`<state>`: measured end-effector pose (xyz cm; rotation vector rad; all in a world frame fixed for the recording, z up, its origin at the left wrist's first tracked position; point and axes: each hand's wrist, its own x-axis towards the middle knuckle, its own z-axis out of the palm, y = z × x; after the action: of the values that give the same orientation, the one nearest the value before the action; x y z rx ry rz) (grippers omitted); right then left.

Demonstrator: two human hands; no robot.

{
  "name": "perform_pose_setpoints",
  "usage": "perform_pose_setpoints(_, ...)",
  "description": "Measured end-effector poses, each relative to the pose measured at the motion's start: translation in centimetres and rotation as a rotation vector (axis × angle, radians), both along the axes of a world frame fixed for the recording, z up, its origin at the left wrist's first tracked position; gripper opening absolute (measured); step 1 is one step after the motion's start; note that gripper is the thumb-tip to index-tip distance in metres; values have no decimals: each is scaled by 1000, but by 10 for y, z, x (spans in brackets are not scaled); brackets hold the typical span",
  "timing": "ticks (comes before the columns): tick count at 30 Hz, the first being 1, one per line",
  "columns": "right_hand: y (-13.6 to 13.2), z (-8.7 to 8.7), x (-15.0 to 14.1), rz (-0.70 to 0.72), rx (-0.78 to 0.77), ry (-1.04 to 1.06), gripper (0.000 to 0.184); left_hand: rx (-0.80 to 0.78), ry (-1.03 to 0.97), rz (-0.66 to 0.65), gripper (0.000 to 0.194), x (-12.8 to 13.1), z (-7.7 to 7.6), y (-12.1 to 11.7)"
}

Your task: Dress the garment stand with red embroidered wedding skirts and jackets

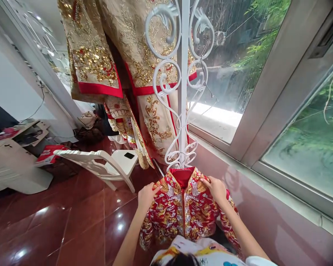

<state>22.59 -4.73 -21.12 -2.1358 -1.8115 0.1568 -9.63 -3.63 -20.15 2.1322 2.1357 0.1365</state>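
A red jacket (170, 210) with dense gold and silver embroidery hangs upright in front of me, its front closed and its stand collar at the top. My left hand (147, 196) is closed on the shoulder at the left, thumb on the front and the other fingers out of sight behind the cloth. On the opposite shoulder, my right hand (217, 190) grips the fabric the same way. Just above the collar, a hanger hook (182, 157) shows against the white scrollwork rack (185, 92). My own patterned top hides the jacket's lower hem.
Long beige-and-gold robes (144, 48) with red trim hang behind the rack. To the left stand a white chair (119, 162) with a phone (129, 155) on its seat and a desk (16, 162). Windows (224, 74) and a low wall (261, 214) border the right side.
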Motion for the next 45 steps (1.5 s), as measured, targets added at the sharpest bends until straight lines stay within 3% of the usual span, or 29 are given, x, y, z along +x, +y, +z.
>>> perform_pose_setpoints(8,32,33,-1,-42,122,-96,54,84,-56,-45,46,1,10,47)
perform_pose_setpoints(12,42,21,-10,9,131,-78,49,37,-100,-12,46,-5,-14,54)
perform_pose_setpoints(16,39,-3,-16,19,129,111,45,-34,-164,6,42,-3,-46,52)
perform_pose_setpoints(19,41,8,-12,69,191,435,45,-23,-187,10,33,2,-60,55)
perform_pose_setpoints(20,45,22,-8,88,222,533,44,-10,-195,7,32,3,-63,57)
perform_pose_setpoints(22,59,67,1,89,307,649,38,23,-207,-14,35,4,-70,60)
perform_pose_setpoints(25,93,165,11,-8,497,743,44,97,-197,-50,40,5,-83,63)
perform_pose_setpoints(27,118,232,9,0,571,805,50,137,-181,-57,41,6,-90,63)
perform_pose_setpoints(28,129,262,5,41,569,875,50,148,-180,-59,41,6,-92,63)
perform_pose_setpoints(30,146,309,-7,136,419,1001,46,151,-191,-58,41,7,-94,62)
perform_pose_setpoints(32,156,340,-19,185,262,1068,31,147,-212,-51,40,7,-93,61)
perform_pose_setpoints(35,157,370,-29,128,257,994,10,150,-248,-56,42,7,-91,57)
perform_pose_setpoints(38,143,399,-23,89,294,910,16,110,-292,-61,41,7,-87,54)
perform_pose_setpoints(40,124,421,-11,93,278,879,25,45,-329,-27,41,8,-73,53)
perform_pose_setpoints(42,97,440,3,85,263,745,27,-37,-399,28,45,11,-43,50)
perform_pose_setpoints(44,66,453,14,85,213,526,24,-86,-550,23,51,15,9,40)
perform_pose_setpoints(45,52,456,16,90,162,449,22,-69,-683,-70,51,16,41,30)
